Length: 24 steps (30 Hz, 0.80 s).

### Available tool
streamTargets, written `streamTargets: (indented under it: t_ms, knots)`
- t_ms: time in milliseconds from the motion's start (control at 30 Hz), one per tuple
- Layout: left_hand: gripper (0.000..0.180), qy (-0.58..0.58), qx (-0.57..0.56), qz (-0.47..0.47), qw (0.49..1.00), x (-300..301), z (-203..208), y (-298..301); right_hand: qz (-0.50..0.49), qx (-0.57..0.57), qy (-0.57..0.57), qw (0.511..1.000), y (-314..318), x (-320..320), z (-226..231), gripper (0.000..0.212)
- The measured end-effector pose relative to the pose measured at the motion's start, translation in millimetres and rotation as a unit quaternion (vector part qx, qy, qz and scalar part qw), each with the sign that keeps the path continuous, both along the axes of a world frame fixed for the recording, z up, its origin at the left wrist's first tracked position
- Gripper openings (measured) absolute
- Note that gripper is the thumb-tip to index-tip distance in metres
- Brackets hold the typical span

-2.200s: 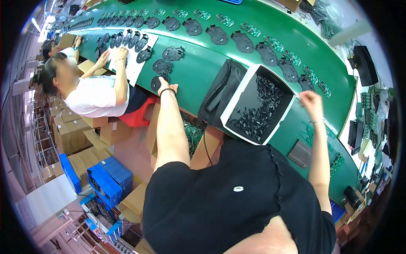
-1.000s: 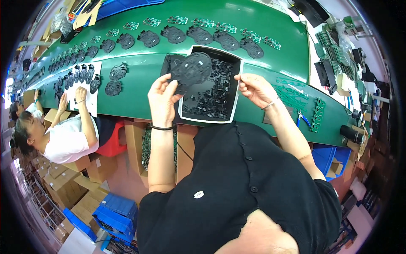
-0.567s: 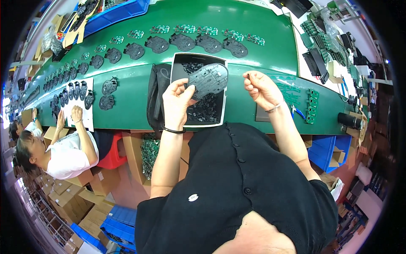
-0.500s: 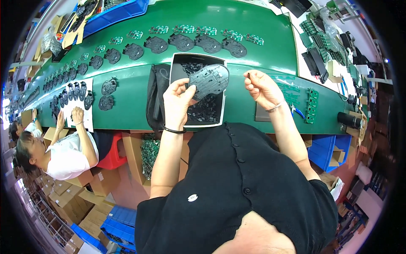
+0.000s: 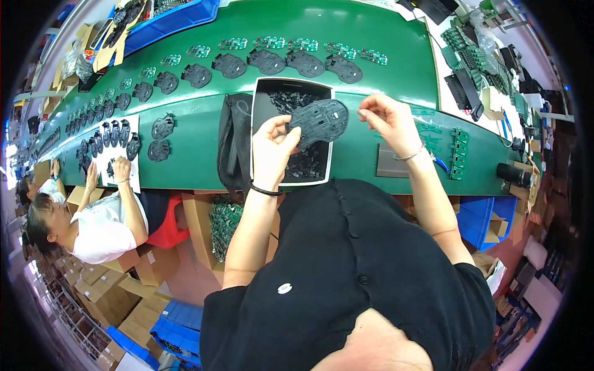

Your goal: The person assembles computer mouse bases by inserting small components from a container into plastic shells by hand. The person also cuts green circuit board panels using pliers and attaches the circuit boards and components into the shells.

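A red stool [image 5: 170, 229] sits by cardboard boxes [image 5: 156, 267]; at right, a black cylinder [image 5: 512, 175], possibly a bottle.

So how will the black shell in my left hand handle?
The black shell looks stiff, not sagging though your left hand grips only one end. It's probably light, supported by that pinch alone, and its flattish form seems unlikely to roll.
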State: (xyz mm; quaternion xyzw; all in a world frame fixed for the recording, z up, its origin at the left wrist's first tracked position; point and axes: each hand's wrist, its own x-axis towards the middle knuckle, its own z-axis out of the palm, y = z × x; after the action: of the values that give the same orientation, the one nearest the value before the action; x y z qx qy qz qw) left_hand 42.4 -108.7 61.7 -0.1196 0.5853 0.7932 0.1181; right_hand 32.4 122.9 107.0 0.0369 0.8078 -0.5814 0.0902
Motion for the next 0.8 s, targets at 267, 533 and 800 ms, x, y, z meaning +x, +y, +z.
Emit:
streamTargets:
  t_ms: [267,533,800]
  knots:
    - [0.029,0.053,-0.05,-0.025,0.997,1,4,9,0.07,0.12,0.139,0.981,-32,-14,2,0.008]
    - [0.033,0.044,-0.025,-0.037,0.998,1,10,10,0.076,0.222,0.22,0.947,-42,-23,-2,0.013]
    - [0.035,0.07,-0.075,-0.059,0.993,-2,10,11,0.138,0.107,0.035,0.984,-25,-37,-13,0.016]
